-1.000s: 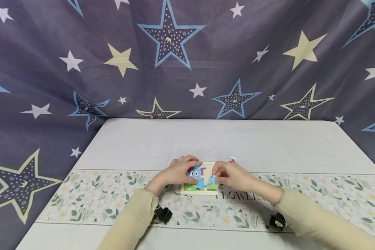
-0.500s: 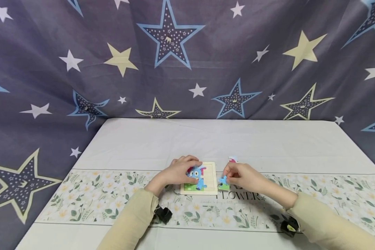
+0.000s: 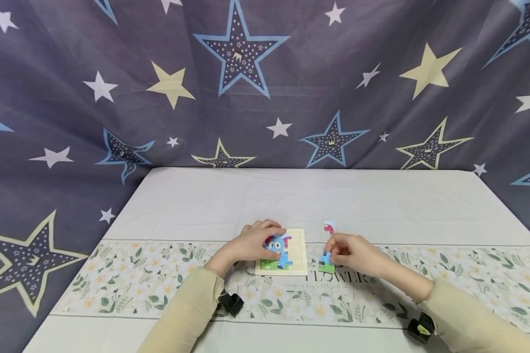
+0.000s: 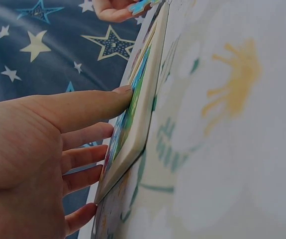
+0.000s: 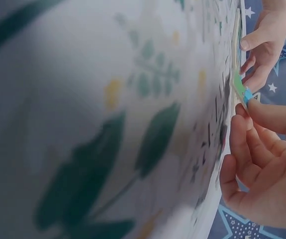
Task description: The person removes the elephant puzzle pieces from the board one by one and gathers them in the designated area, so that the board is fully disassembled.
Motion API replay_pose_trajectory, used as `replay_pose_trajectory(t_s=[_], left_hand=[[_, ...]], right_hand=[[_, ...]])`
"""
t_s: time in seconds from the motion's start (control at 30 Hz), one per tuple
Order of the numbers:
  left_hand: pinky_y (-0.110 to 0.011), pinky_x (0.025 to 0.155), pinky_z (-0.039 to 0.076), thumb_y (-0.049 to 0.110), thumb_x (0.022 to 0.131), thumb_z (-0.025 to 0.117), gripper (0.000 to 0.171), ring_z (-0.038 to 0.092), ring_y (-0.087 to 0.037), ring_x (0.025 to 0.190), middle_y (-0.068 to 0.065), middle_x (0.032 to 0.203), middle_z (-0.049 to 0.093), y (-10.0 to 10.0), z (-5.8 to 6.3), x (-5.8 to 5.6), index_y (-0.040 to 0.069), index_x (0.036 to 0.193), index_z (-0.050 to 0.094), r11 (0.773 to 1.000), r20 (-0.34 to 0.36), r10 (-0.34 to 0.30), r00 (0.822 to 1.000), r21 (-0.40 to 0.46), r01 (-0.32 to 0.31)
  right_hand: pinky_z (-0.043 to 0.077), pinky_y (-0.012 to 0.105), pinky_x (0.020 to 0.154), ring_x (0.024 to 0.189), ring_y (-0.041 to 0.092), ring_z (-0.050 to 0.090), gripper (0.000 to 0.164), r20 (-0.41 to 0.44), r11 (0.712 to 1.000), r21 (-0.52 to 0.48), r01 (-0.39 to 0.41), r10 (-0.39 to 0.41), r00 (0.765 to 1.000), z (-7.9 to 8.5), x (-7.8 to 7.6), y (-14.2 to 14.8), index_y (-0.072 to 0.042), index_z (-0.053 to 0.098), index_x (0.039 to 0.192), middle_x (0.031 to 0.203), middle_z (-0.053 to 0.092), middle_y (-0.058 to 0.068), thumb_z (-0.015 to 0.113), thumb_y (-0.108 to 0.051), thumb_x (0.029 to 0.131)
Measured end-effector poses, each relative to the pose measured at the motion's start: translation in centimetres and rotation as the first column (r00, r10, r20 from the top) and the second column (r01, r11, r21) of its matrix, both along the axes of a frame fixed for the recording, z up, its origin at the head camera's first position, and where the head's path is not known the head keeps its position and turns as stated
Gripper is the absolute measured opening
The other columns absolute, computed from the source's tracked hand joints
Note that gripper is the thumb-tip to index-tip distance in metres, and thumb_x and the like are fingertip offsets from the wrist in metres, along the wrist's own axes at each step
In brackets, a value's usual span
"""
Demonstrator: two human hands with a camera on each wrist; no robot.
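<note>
A wooden puzzle tray [image 3: 297, 250] lies on the table, its left part filled with pieces showing a blue long-eared character [image 3: 275, 245]. My left hand [image 3: 253, 243] rests over the tray's left side. In the left wrist view its thumb [image 4: 95, 104] lies on the pieces, and the fairly straight fingers reach along the tray's side. My right hand [image 3: 355, 255] pinches a blue and green puzzle piece [image 3: 327, 268] between thumb and fingertips, just right of the tray. The right wrist view shows this piece [image 5: 240, 85] tilted in the pinch.
A loose white and pink puzzle piece [image 3: 329, 226] lies behind my right hand. The tray sits on a floral band with lettering [image 3: 335, 277] across a white tablecloth [image 3: 229, 196]. A dark star-patterned curtain [image 3: 291, 108] stands behind the table.
My right hand has drawn the blue and green puzzle piece away from the tray to the right, uncovering bare wood. My left hand has stayed in place on the tray.
</note>
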State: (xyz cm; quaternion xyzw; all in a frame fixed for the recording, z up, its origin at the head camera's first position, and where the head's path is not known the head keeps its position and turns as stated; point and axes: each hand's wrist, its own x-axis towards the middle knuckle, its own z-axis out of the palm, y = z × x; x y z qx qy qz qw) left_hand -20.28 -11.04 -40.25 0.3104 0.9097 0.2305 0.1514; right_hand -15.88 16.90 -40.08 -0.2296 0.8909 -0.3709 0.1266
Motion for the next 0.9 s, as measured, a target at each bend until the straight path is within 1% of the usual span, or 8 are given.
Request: replay_pose_trajectory(t_s=[0.23, 0.53, 0.9], left_hand=[[-0.052, 0.100, 0.020, 0.031, 0.081, 0.068, 0.060, 0.032, -0.026, 0.127, -0.005, 0.139, 0.038, 0.0, 0.0, 0.1, 0.016, 0.135, 0.046, 1.000, 0.005, 0.001, 1.000, 0.007, -0.002], [-0.050, 0.100, 0.020, 0.033, 0.081, 0.068, 0.061, 0.031, -0.025, 0.127, -0.004, 0.139, 0.037, 0.0, 0.0, 0.1, 0.017, 0.135, 0.045, 1.000, 0.007, 0.004, 1.000, 0.002, -0.004], [-0.050, 0.100, 0.020, 0.032, 0.081, 0.068, 0.061, 0.031, -0.025, 0.128, -0.003, 0.139, 0.037, 0.0, 0.0, 0.2, 0.017, 0.135, 0.045, 1.000, 0.004, 0.012, 1.000, 0.001, -0.012]], right_hand=[[0.045, 0.022, 0.061, 0.065, 0.007, 0.053, 0.007, 0.029, 1.000, -0.020, 0.000, 0.001, 1.000, -0.2, 0.2, 1.0, -0.012, 0.058, 0.090, 0.074, 0.059, -0.003, 0.062, -0.009, 0.084], [0.046, 0.022, 0.061, 0.066, 0.008, 0.055, 0.006, 0.047, 1.000, -0.006, -0.020, 0.020, 0.999, -0.1, 0.5, 2.1, -0.014, 0.061, 0.091, 0.077, 0.062, -0.003, 0.060, -0.010, 0.086], [0.046, 0.023, 0.060, 0.066, 0.010, 0.055, 0.009, 0.068, 0.999, -0.019, -0.030, 0.031, 0.997, -0.3, 0.4, 3.0, -0.011, 0.062, 0.093, 0.079, 0.062, 0.000, 0.056, -0.007, 0.088]])
